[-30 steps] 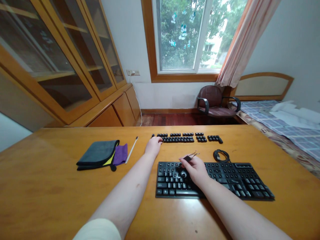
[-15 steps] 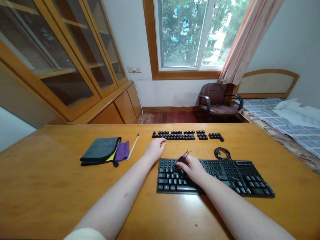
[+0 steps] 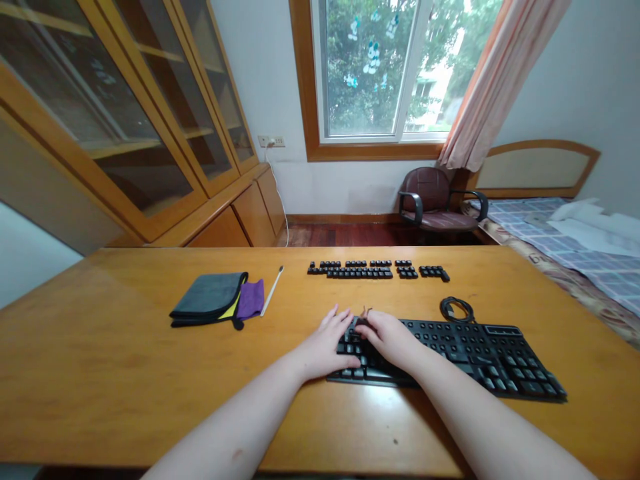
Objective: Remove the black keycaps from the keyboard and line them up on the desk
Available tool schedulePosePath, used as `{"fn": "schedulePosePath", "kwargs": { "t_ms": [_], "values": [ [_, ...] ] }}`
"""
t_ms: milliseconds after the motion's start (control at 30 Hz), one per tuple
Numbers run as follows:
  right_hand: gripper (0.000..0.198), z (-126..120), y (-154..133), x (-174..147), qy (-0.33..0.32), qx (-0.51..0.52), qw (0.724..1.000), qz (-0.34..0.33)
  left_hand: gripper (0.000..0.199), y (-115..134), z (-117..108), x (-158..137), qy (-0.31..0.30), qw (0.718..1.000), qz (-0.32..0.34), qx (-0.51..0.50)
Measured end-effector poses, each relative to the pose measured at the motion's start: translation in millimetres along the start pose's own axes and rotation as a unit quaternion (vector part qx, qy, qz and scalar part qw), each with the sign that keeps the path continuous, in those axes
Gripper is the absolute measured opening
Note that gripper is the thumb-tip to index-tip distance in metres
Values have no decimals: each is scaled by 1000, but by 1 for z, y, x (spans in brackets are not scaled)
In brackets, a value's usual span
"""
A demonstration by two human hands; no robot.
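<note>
A black keyboard [image 3: 500,363] lies on the wooden desk, with bare switches in its upper rows and caps on the lower ones. My left hand [image 3: 327,343] rests over its left end, fingers spread and thumb on the lower keys. Just right of it, my right hand [image 3: 387,337] is closed round a keycap puller [image 3: 363,324], mostly hidden by the fingers, with thin wire ends showing above. The puller is down at the upper-left keys; whether it grips a cap is hidden. Behind the keyboard, several removed keycaps [image 3: 360,273] lie in rows.
A coiled cable [image 3: 456,310] lies behind the keyboard. To the left are a folded grey cloth [image 3: 210,297], a purple cloth [image 3: 251,299] and a thin white brush [image 3: 272,291]. Beyond the desk [image 3: 125,373] stand a chair [image 3: 427,193], a bed and a glass-fronted cabinet.
My left hand has come from the desk behind the keyboard onto its left end. My right hand has lowered the puller among the keys. The keyboard now sits slightly turned.
</note>
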State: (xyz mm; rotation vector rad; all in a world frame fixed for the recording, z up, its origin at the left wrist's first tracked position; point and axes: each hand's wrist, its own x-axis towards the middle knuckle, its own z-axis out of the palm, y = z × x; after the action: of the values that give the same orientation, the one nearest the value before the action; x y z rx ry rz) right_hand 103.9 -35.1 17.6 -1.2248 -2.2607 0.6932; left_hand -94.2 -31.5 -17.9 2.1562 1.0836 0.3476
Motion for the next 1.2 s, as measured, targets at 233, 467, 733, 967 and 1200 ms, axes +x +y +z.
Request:
{"fn": "schedulePosePath", "kwargs": {
  "t_ms": [233, 467, 733, 967, 1200],
  "values": [
    [15, 3, 2, -4, -46, -54, 996, -60, 112, 7, 3, 1, -7, 999, 7, 43],
    [23, 0, 13, -5, -29, -108, 991, -70, 106, 11, -1, 3, -25, 996, 37, 75],
    [24, -1, 12, -6, -43, -100, 990, -89, 107, 9, 2, 3, -15, 998, 30, 54],
    [29, 6, 14, -9, 16, -45, 997, -58, 107, 11, 0, 2, -13, 999, 24, 38],
    [33, 1, 22, -8, 161, 111, 979, 48, 107, 12, -1, 2, -13, 999, 29, 35]
  ]
}}
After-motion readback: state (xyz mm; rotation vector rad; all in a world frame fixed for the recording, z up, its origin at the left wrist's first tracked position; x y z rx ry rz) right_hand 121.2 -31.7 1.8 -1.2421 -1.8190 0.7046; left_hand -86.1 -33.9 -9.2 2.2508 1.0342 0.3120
